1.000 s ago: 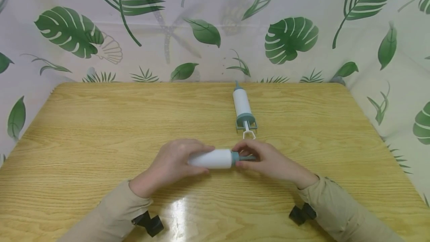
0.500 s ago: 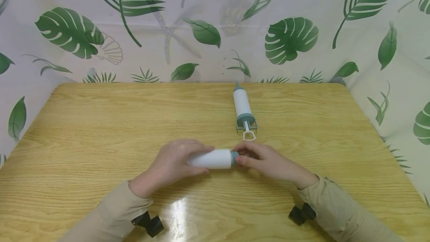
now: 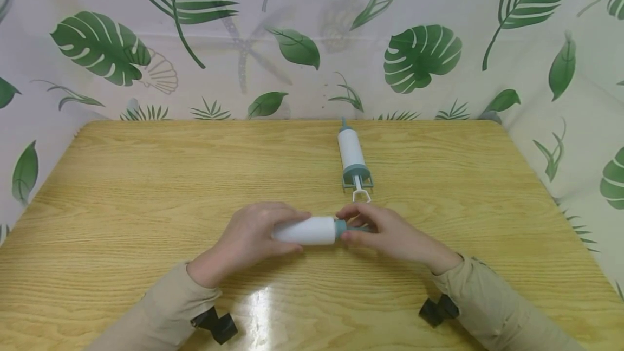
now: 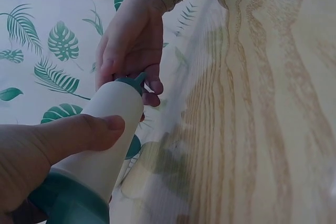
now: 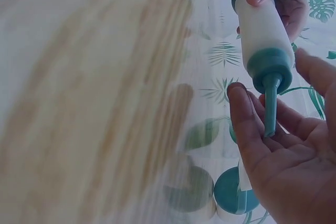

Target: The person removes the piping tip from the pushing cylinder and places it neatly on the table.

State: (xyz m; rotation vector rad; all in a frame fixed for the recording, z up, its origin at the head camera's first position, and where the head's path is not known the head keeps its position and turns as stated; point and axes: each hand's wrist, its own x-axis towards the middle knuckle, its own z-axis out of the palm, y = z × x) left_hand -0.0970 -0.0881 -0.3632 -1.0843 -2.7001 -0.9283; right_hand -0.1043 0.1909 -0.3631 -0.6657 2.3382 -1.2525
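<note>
A white-barrelled syringe (image 3: 312,231) with a teal nozzle (image 5: 270,103) and teal collar lies sideways between both hands. My left hand (image 3: 255,232) grips its barrel, thumb across the white surface; in the left wrist view a wider teal end (image 4: 73,200) shows beyond that hand. Around the nozzle end is my right hand (image 3: 390,232). In the right wrist view its thumb and fingers spread to either side of the collar, with a gap visible on one side. Behind the right hand, a second syringe (image 3: 352,150) lies on the table, nozzle pointing away, white ring handle toward me.
The wooden table (image 3: 161,177) extends beneath both hands. At its far edge stands a white backdrop (image 3: 312,85) with green leaf prints. Black wrist mounts (image 3: 214,325) hang under the sleeves.
The right thumb and fingers, drawn closer over the collar and nozzle half a second ago, now stand wider apart, showing the nozzle again. Left hand and second syringe stay in place.
</note>
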